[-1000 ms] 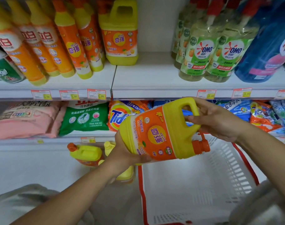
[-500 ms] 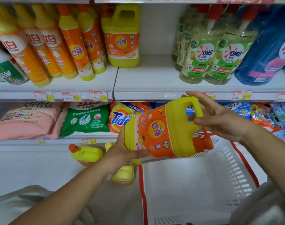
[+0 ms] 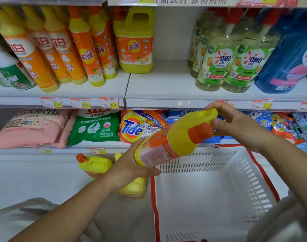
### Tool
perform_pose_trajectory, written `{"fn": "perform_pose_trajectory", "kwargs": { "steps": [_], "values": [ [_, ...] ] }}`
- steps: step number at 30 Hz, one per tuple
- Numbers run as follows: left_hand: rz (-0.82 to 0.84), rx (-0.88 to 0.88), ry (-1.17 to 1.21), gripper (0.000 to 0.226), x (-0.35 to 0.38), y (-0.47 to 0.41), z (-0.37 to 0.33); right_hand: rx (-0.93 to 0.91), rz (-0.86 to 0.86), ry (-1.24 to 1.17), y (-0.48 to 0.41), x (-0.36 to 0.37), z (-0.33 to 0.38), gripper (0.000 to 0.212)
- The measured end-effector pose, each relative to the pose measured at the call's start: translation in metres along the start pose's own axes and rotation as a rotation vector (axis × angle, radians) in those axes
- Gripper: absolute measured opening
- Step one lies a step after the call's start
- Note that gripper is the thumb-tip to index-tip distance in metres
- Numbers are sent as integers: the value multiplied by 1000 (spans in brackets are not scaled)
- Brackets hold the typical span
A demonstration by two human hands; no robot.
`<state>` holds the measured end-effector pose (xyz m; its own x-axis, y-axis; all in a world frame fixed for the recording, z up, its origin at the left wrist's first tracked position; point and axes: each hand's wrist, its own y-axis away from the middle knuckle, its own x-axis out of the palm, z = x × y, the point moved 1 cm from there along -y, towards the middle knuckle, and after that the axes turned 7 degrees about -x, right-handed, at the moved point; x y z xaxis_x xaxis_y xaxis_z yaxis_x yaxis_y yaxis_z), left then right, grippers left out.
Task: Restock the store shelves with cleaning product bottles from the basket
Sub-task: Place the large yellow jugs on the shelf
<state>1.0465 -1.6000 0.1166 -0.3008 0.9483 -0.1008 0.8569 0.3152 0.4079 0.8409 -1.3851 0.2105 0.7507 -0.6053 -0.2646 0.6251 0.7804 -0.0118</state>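
A yellow detergent jug (image 3: 173,138) with an orange label and orange cap lies tilted in the air above the white basket (image 3: 219,189), cap end toward me. My left hand (image 3: 131,165) grips its base from below. My right hand (image 3: 236,123) holds the yellow handle at the top, fingers curled over it. An identical jug (image 3: 134,41) stands on the upper shelf (image 3: 166,88), with bare shelf to its right. Two more jugs rest on the floor: one on its side (image 3: 95,165), another (image 3: 133,189) partly hidden by my left wrist.
The basket has a red rim and looks empty inside. Orange and yellow bottles (image 3: 82,49) fill the upper shelf's left; OMO bottles (image 3: 227,58) and a blue bottle (image 3: 292,55) stand right. Detergent bags, including Tide (image 3: 135,128), lie on the lower shelf.
The jug has rotated in my hands so its cap now points toward me and its side label faces down. The view tilted up slightly.
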Motion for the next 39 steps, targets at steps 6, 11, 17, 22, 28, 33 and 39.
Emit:
{"fn": "perform_pose_trajectory", "kwargs": {
  "steps": [6,11,17,22,28,33,39],
  "values": [
    [-58,-35,-68,74,2,-8,14,-16,-114,76,-4,14,-12,33],
    [-101,-52,102,65,-8,-12,9,3,-74,50,-4,3,-1,36],
    [-188,-112,295,45,-27,-21,21,144,41,-91,3,23,-2,29],
    [-203,-165,299,37,-46,-13,47,164,100,-99,-5,57,-2,22],
    [-342,-235,434,88,-98,23,103,162,187,-16,-42,143,-2,21],
    [-584,-331,574,77,-137,48,143,173,326,108,-77,254,-8,15],
    [-626,-344,1227,77,-143,6,189,87,457,470,-103,370,-51,20]
  ]
}}
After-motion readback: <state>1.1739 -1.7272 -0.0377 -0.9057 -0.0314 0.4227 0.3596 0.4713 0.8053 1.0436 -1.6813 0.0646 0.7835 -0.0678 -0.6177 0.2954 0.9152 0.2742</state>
